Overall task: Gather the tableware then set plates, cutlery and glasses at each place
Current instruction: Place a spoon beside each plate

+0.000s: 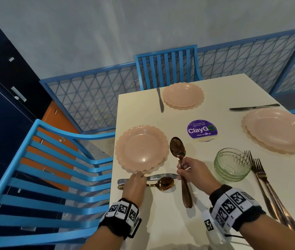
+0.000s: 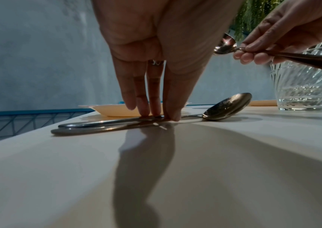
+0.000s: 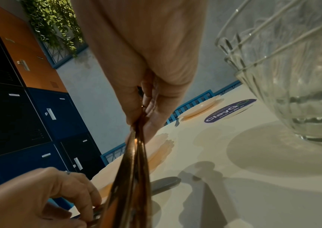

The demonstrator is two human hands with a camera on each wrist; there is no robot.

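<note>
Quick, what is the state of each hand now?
Left hand: open, straight fingers pressing the silver table knife and copper spoon.
Right hand: holding a bunch of copper spoons.

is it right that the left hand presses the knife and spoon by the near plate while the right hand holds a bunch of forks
Not quite. The right hand holds spoons, not forks; the head view shows their bowls. The forks lie on the table beside the glass bowls. The left hand does press the knife and spoon by the near plate.
</note>
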